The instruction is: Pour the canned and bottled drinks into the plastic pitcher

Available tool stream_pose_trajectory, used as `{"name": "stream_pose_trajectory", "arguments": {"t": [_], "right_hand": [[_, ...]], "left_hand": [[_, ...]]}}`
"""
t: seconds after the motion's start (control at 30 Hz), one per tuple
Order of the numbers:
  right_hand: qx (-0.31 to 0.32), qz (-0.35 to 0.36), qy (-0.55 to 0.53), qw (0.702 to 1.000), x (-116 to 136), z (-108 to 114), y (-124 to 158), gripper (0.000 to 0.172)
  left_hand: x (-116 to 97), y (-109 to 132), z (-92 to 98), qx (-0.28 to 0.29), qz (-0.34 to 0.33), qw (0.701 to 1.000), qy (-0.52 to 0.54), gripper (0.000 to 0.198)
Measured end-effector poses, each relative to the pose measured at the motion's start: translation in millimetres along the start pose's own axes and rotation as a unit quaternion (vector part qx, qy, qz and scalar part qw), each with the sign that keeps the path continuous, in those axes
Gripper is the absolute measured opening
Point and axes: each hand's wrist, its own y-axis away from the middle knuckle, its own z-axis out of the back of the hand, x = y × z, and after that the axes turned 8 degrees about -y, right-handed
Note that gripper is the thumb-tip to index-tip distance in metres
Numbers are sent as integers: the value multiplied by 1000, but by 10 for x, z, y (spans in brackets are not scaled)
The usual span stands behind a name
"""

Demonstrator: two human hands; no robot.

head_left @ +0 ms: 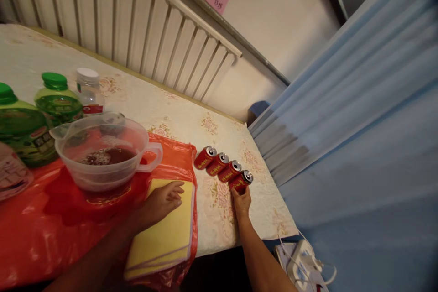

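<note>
A row of several red drink cans stands on the flowered tablecloth, their tops opened. My right hand grips the nearest can at the right end of that row, low on its side. Over the folded yellow cloths hovers my left hand, with loosely bent fingers apart and nothing in them. To its upper left, a clear plastic measuring jug holds dark, foamy liquid. The jug's handle points toward the cans.
Red plastic sheeting lies under the jug and cloths. Green-capped bottles, a white-capped clear bottle and a pinkish container stand at left. A radiator lines the wall; a blue curtain hangs right, above a power strip.
</note>
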Motion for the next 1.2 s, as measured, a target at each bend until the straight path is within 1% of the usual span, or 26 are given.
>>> {"name": "stream_pose_trajectory", "arguments": {"t": [0.23,0.5,0.9,1.2], "right_hand": [[3,5,-1,1000,3,-11,-6,46],[11,5,-9,1000,-27,-19,-23,46],[4,-5,-8,1000,-99,-21,-59,50],[4,4,-6,1000,-119,-11,-70,46]], "left_hand": [[22,-4,-4,-6,-1,1000,3,54],[87,-24,-2,-5,-10,1000,-3,51],[105,-25,-23,-15,-13,1000,3,50],[105,-19,-11,-27,-20,999,-5,50]]}}
